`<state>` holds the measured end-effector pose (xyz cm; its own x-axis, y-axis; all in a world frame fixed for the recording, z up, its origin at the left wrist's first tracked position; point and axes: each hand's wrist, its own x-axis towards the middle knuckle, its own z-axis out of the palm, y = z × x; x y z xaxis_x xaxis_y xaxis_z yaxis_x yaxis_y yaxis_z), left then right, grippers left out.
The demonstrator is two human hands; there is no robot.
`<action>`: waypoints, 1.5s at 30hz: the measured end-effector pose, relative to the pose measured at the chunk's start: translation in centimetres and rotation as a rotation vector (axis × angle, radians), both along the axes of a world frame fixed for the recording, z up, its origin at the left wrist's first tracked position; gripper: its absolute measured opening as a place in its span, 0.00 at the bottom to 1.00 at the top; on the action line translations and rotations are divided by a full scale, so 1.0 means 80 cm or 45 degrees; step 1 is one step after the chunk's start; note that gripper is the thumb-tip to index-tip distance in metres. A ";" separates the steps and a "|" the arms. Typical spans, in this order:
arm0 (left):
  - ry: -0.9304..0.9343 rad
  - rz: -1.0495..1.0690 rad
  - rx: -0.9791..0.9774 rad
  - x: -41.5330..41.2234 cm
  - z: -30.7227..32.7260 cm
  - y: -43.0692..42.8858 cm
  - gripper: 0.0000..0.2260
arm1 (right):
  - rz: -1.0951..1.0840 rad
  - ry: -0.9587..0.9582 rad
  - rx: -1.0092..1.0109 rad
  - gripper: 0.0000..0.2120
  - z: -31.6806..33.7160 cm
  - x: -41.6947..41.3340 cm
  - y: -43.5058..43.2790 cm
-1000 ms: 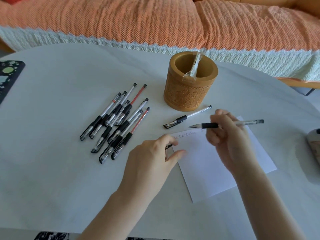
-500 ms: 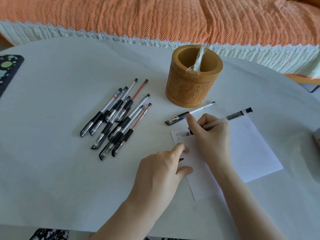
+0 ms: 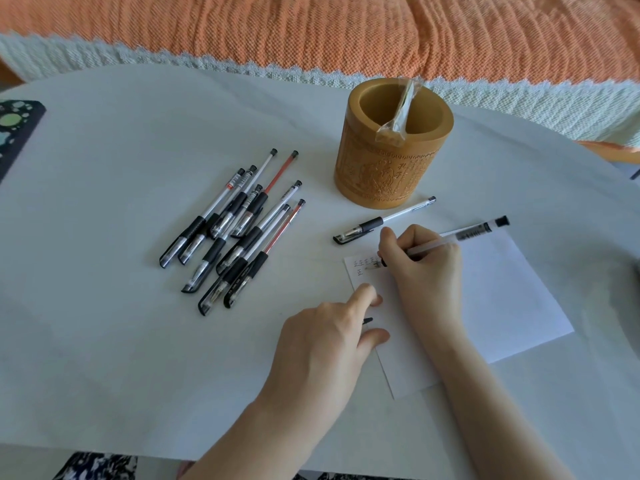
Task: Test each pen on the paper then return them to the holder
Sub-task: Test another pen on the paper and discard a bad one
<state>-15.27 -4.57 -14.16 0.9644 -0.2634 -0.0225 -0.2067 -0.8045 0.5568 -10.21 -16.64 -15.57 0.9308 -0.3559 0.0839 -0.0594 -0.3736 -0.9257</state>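
Pens (image 3: 235, 233) lie heaped at your left; one writes on the paper (image 3: 502, 306).
Your left hand (image 3: 322, 348) pins the paper's edge with forefinger and thumb, curled fingers holding a black cap (image 3: 367, 320); behind, a capped pen (image 3: 384, 221) lies by the holder (image 3: 391, 168); your right hand (image 3: 426, 268) pinches the writing pen (image 3: 467, 235), tip on the sheet.

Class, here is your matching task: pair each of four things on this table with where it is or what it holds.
1 wooden holder
2 pen pile
3 uncapped pen
4 black cap

A in the right hand, tip at the paper
B in the left hand
C left of the holder
D holds a plastic-wrapped item

Pairs: 1-D, 2-C, 3-A, 4-B
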 end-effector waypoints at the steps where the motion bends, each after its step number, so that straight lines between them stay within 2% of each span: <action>1: 0.000 -0.001 -0.003 0.000 0.000 0.000 0.13 | 0.005 -0.001 -0.012 0.21 0.000 0.000 0.000; 45: 0.005 -0.010 0.090 0.000 -0.001 0.001 0.13 | 0.020 -0.060 -0.048 0.22 0.000 -0.001 0.001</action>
<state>-15.29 -4.48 -14.21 0.9621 -0.2688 -0.0454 -0.2111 -0.8401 0.4997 -10.28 -16.58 -15.54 0.9308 -0.3371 0.1409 -0.0099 -0.4089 -0.9125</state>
